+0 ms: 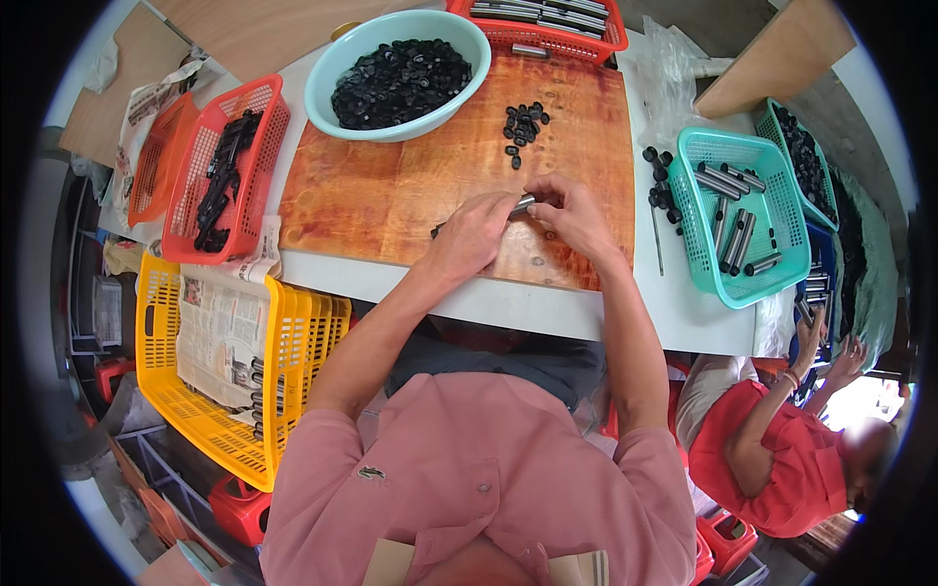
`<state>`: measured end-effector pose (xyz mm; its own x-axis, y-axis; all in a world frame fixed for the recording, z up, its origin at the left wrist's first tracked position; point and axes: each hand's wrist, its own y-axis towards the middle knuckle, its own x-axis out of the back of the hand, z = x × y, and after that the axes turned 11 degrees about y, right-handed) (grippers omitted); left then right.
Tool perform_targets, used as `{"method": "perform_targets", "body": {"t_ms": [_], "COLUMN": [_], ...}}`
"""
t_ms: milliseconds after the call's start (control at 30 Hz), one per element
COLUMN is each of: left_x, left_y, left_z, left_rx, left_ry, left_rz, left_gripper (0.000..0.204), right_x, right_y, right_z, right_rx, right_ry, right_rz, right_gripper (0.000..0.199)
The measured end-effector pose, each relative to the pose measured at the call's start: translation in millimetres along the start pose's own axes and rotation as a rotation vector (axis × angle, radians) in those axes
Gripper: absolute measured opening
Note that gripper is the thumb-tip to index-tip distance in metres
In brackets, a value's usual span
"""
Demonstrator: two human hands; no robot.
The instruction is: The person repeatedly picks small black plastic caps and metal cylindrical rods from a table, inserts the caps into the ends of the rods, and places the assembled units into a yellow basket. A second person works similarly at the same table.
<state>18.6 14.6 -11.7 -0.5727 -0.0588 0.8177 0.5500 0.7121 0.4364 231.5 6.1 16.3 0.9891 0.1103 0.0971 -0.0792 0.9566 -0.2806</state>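
Over the near half of the wooden board (362, 200) on the desk (674, 308), we hold a metal tube (521, 207), lying sideways and slightly raised at its right end. Our left hand (461, 236) is wrapped over its middle, fingers curled closed around it, and the tube's dark left end pokes out beyond them. Our right hand (572, 220) is at the other end, thumb and fingers bent nearly together beside the shiny tip; we cannot tell whether they pinch it or merely touch it. Beyond our hands, a loose cluster of black caps (525, 124) lies on the board, with a pale blue bowl (391, 134) of more such pieces to its left. A red basket (562, 41) of tubes stands at the far edge. To our right, a green basket (696, 249) holds more tubes, some lying across others; to our left, a yellow crate (210, 430) holds newspaper (220, 337) and tubes.
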Motion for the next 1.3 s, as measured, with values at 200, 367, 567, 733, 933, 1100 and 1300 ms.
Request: {"method": "perform_targets", "body": {"t_ms": [200, 367, 567, 733, 933, 1100, 1300], "left_x": [5, 12, 12, 15, 15, 10, 6], "left_y": [1, 4, 7, 7, 10, 7, 6], "left_z": [-9, -6, -3, -9, -13, -11, -6], "left_rx": [0.013, 0.083, 0.125, 0.147, 0.120, 0.148, 0.147], "left_ry": [-0.036, -0.048, -0.049, 0.040, 0.025, 0.008, -0.072], "left_rz": [-0.016, 0.047, 0.129, 0.152, 0.058, 0.070, 0.003], "left_gripper": [0.033, 0.030, 0.021, 0.022, 0.022, 0.025, 0.023], "right_x": [1, 4, 8, -19, -47, -49, -51], "right_y": [-3, 1, 9, 20, 65, 61, 57], "right_z": [-10, -18, -26, 23, -2, 1, 6], "right_rx": [0.134, 0.129, 0.168, 0.192, 0.224, 0.170, 0.188], "right_ry": [-0.020, 0.008, -0.019, -0.449, -0.564, -0.556, -0.584], "right_rz": [0.012, 0.016, 0.074, -0.097, -0.266, -0.336, -0.362], "right_gripper": [0.027, 0.028, 0.019, 0.025, 0.025, 0.025, 0.022]}}
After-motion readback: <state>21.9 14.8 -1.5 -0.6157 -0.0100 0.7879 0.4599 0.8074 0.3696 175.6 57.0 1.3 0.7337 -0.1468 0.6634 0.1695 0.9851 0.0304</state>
